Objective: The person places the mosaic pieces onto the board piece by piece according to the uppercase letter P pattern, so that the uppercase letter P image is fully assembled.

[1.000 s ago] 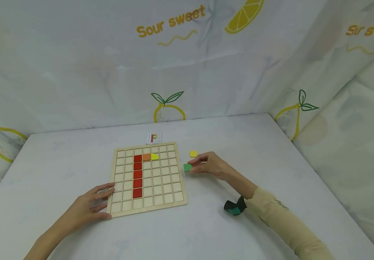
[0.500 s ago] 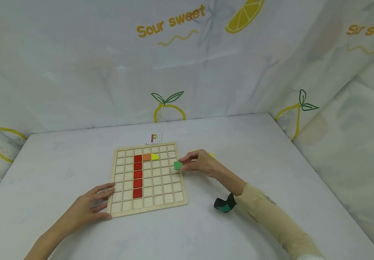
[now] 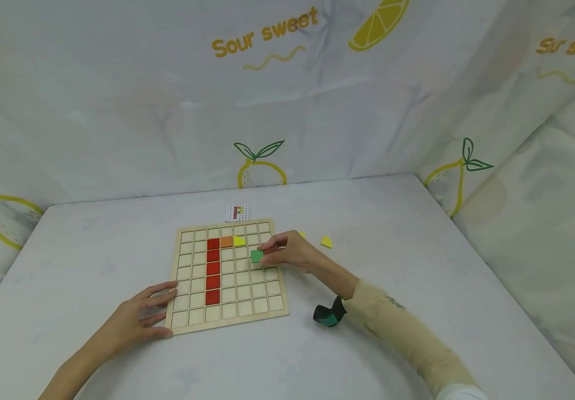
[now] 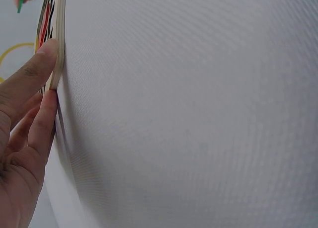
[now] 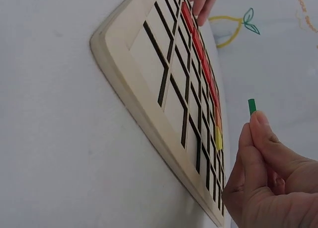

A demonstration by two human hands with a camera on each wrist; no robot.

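Note:
My right hand (image 3: 292, 253) pinches a green square tile (image 3: 256, 256) between thumb and fingertips. In the right wrist view the green tile (image 5: 252, 106) appears edge-on, above the board surface. The wooden grid board (image 3: 182, 325) lies flat on the table. A column of several red tiles (image 3: 213, 268) sits in its cells. An orange tile (image 3: 226, 241) and a yellow round-edged tile (image 3: 239, 241) continue from the top red tile toward the right. My left hand (image 3: 129, 319) rests at the board's left edge, with thumb and fingertips touching the rim near the front-left corner (image 4: 58, 64).
Behind the board lies a small printed card (image 3: 238, 213) with a coloured grid pattern. A yellow round-edged tile (image 3: 326, 241) lies right of the board. Another yellow piece (image 3: 302, 235) is partly hidden behind my right hand. A black and green object (image 3: 329, 313) is beside the right sleeve.
My right hand has carried the green tile leftward from beside the board to over its right-hand cells. Another yellow tile has come into view behind the wrist. The left hand stays at the edge.

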